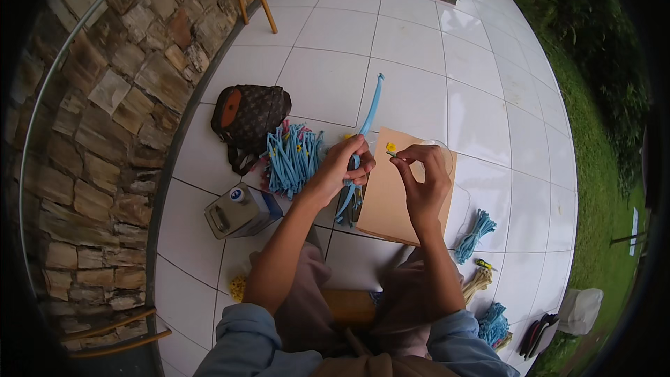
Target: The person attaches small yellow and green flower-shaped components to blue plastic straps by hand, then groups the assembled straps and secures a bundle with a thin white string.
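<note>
My left hand (336,171) is closed around a long light-blue strip (370,108), which curves up past the fingers to a knotted tip and hangs below them. In a pinch between thumb and fingertips, my right hand (427,180) has a small yellow flower (391,147) with a bit of green beneath it. Both hands are above a tan board (392,202) in front of my knees. A clear round dish (445,157) is partly hidden behind my right hand. Left of my left hand lies a pile of similar blue strips (293,160) with yellow and pink bits.
A dark brown patterned bag (255,112) and a rectangular metal can (234,211) stand at left, near the stone wall (105,146). Yellow pieces (237,286) lie by my left forearm. At right are blue bundles (476,236), a beige bundle (478,283) and a yellow-black tool (484,264).
</note>
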Motion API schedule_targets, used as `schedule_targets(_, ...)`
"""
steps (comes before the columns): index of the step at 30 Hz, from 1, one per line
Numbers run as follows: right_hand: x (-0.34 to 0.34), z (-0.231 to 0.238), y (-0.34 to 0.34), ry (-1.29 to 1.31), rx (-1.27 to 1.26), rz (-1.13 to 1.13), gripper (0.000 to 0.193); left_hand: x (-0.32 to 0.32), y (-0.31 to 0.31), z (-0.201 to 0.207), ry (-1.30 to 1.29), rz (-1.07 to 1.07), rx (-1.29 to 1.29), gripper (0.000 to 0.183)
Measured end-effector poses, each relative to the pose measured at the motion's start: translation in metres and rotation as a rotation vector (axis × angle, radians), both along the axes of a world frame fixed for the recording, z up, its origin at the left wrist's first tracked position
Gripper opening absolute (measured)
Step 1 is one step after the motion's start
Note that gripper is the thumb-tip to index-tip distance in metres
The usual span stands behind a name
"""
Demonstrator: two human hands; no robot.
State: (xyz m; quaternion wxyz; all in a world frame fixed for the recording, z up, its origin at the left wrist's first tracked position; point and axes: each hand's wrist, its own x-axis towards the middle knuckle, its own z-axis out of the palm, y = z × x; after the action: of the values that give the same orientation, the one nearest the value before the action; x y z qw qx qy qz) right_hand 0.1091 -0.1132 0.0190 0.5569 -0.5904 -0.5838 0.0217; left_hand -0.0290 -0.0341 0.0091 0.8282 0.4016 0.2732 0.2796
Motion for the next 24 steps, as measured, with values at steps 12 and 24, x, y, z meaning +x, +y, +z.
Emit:
schedule_targets(12,-0.004,0.021,-0.007,1.286,-0.121,0.417,0.006,0.016,-0.036,0.016,-0.013,-0.022,0.26,0.02)
schedule_targets(24,-0.007,0.012,-0.001,1.287,-0.13,0.364,0.008,0.02,-0.04,0.016,0.078,0.019,0.312,0.018)
